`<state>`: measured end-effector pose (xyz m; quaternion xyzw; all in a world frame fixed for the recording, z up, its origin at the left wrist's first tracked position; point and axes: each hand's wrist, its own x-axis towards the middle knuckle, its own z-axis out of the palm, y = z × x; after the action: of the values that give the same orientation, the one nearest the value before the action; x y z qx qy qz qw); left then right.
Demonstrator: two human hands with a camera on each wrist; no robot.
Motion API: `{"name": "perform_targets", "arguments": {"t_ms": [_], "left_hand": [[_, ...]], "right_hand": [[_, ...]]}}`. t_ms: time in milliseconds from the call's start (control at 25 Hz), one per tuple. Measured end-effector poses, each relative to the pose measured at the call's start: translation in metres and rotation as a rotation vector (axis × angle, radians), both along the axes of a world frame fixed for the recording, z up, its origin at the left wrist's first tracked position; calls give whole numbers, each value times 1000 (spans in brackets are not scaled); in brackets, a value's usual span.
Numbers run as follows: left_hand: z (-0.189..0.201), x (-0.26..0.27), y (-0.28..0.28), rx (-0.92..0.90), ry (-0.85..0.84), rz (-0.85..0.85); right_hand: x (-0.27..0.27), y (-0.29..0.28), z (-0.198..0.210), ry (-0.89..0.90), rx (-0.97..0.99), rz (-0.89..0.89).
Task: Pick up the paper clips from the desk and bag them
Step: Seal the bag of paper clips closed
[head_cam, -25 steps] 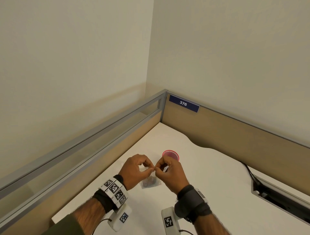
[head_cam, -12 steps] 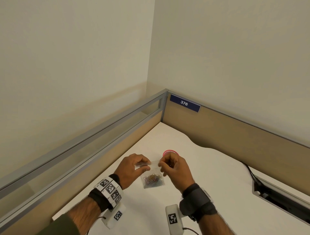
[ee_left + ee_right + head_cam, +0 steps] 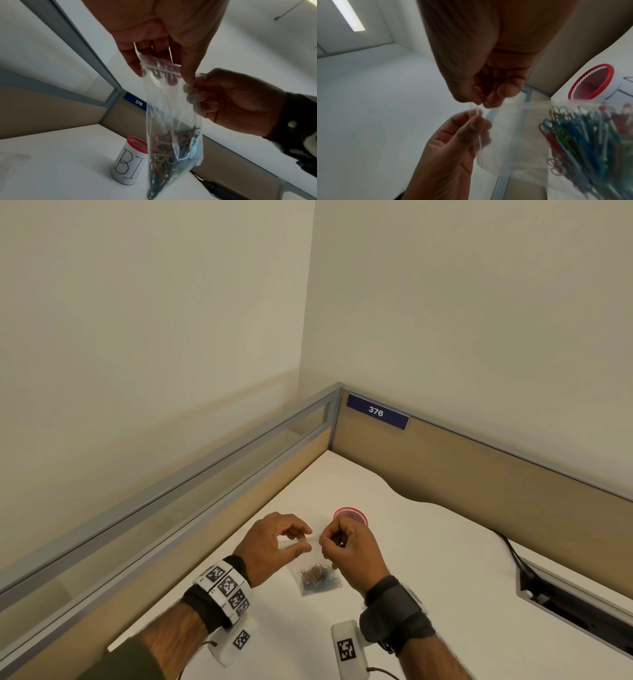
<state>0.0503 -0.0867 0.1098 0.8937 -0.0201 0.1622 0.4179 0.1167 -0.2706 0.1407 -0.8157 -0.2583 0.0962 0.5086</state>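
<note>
While the clear bag (image 3: 317, 571) hangs above the white counter (image 3: 428, 577) in the head view, the left hand (image 3: 274, 542) and right hand (image 3: 349, 549) each pinch its top edge. The left wrist view shows coloured paper clips (image 3: 171, 148) bunched at the bag's bottom, beside a red-rimmed cup (image 3: 130, 159). In the right wrist view, fingertips (image 3: 493, 101) nip the zip strip.
</note>
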Motion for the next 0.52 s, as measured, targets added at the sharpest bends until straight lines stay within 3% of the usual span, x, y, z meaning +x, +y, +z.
{"name": "perform_targets", "arguments": {"t_ms": [280, 520], "left_hand": [[-5, 16, -12, 235, -131, -45], [-2, 18, -2, 203, -82, -82]], "right_hand": [[-3, -1, 0, -48, -40, -34], [-4, -7, 0, -67, -6, -44]]}}
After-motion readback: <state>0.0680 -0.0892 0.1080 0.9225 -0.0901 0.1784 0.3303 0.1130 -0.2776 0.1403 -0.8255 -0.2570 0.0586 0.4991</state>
